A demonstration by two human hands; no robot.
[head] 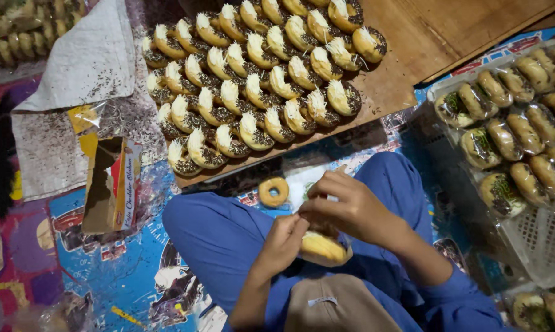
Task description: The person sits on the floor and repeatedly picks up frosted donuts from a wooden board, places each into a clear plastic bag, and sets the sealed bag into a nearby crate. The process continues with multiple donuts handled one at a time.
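My left hand [282, 241] and my right hand [345, 206] meet over my lap, both gripping a clear plastic bag with a doughnut [323, 247] inside it. My right hand pinches the top of the bag while the left holds its side. A plain ring doughnut [273, 192] lies on the mat just beyond my hands. Farther out, a wooden board [394, 86] carries several rows of doughnuts topped with chocolate sprinkles and grated cheese [259, 80].
A white plastic basket [539, 240] at the right holds several bagged doughnuts [511, 135]. An open cardboard box [111, 184] and white paper [80, 61] lie at the left on the patterned mat. My blue-trousered legs are crossed beneath my hands.
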